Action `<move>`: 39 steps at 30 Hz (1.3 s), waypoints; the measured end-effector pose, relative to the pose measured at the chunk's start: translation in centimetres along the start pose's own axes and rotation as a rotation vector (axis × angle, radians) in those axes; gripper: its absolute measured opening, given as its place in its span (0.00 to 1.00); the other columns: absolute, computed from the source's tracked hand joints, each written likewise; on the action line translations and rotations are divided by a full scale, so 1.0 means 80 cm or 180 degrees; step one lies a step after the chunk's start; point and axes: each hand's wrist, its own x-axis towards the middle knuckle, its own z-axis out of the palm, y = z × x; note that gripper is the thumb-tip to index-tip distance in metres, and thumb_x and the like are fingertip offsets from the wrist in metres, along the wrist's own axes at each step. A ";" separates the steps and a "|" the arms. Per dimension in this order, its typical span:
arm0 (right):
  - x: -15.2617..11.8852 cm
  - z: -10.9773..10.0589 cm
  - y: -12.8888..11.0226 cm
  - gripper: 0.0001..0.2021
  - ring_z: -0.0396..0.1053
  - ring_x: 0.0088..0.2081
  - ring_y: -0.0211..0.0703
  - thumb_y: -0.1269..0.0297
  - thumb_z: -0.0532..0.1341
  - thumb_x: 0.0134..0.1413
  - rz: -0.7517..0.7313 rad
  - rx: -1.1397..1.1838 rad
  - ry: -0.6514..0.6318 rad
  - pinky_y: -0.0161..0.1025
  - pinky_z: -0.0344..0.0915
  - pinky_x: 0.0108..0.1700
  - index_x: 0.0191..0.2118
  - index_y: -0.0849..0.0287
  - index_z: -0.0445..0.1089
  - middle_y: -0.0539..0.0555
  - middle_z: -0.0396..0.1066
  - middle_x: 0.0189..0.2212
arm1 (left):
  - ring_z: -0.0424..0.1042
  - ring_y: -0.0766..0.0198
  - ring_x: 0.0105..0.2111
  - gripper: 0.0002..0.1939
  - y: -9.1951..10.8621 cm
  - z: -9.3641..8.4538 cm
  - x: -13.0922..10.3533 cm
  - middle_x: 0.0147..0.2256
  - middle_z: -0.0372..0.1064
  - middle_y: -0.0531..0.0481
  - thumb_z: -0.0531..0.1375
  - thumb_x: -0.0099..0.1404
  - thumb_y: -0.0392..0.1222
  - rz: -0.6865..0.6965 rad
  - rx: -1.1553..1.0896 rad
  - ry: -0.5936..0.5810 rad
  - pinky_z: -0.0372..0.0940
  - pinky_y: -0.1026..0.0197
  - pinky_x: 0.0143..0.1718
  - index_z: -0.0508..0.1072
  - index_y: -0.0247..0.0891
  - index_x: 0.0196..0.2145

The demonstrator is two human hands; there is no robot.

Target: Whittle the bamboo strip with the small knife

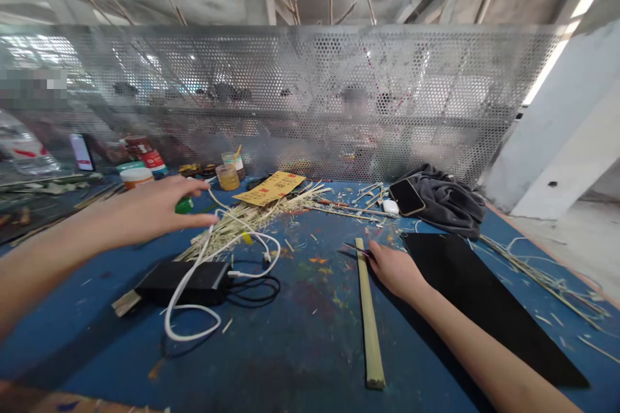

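Observation:
My left hand [167,203] is raised over the left side of the blue table, thumb and fingers apart, with a white cable [184,284] running up to its fingertips; whether it grips the cable is unclear. Below it lies a black box-shaped device [191,282] with a cable plugged in. My right hand [394,266] is closed on a thin dark tool [356,249], whose tip crosses the upper end of a flat pale green strip [369,316]. That strip lies lengthwise on the table.
Behind the cables are a pile of thin strips [232,226] and yellow sandpaper [274,188]. Jars [227,177] stand farther back. To the right lie a phone [407,197], a grey cloth [450,203] and a black sheet [484,297]. A perforated metal screen [300,90] spans the back.

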 end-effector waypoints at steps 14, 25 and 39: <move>0.001 0.001 0.001 0.12 0.70 0.33 0.38 0.59 0.55 0.64 -0.0025 -0.0065 -0.0003 0.41 0.69 0.37 0.46 0.62 0.66 0.52 0.70 0.36 | 0.67 0.69 0.23 0.23 0.070 0.142 0.047 0.23 0.67 0.54 0.54 0.66 0.58 0.0039 0.0155 -0.2669 0.67 0.62 0.29 0.71 0.32 0.29; 0.003 0.003 0.002 0.12 0.70 0.33 0.38 0.59 0.55 0.64 -0.0006 -0.0053 -0.0043 0.41 0.69 0.36 0.46 0.62 0.67 0.52 0.70 0.35 | 0.65 0.71 0.24 0.13 0.062 0.163 0.059 0.25 0.65 0.55 0.59 0.65 0.46 -0.0048 -0.1134 -0.2445 0.65 0.65 0.28 0.69 0.31 0.29; 0.002 -0.005 -0.001 0.12 0.70 0.34 0.38 0.59 0.55 0.64 0.0028 0.0075 0.0019 0.42 0.69 0.38 0.46 0.62 0.67 0.52 0.70 0.36 | 0.67 0.67 0.33 0.26 0.102 0.045 0.031 0.32 0.62 0.53 0.40 0.67 0.65 0.0022 -0.3830 0.0170 0.67 0.64 0.29 0.65 0.52 0.50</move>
